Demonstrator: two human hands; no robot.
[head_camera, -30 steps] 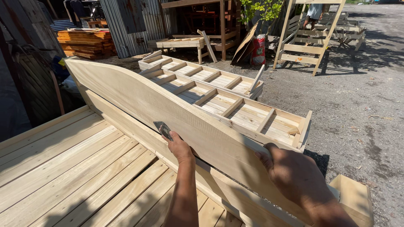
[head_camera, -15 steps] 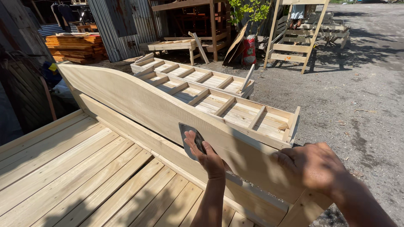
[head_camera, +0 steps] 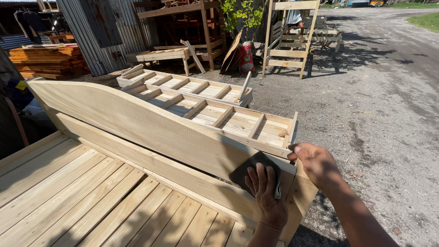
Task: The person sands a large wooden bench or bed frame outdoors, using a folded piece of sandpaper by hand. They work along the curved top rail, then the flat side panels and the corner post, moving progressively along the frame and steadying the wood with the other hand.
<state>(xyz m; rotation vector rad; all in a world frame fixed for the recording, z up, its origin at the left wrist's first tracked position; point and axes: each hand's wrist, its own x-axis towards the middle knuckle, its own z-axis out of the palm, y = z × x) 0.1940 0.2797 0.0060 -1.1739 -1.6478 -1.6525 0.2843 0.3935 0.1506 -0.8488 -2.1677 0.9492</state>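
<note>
The left hand (head_camera: 267,194) presses a dark sheet of sandpaper (head_camera: 252,171) flat against the near face of the curved board (head_camera: 137,123), close to its low right end, fingers spread over the sheet. The right hand (head_camera: 318,164) grips the board's top edge at the right corner post (head_camera: 302,201). Bed slats (head_camera: 91,196) lie near left. Open gravel ground (head_camera: 379,119) spreads to the right.

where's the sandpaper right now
The sandpaper is low and right of centre in the head view, pressed by the left hand against the curved board, near its right end.
</note>
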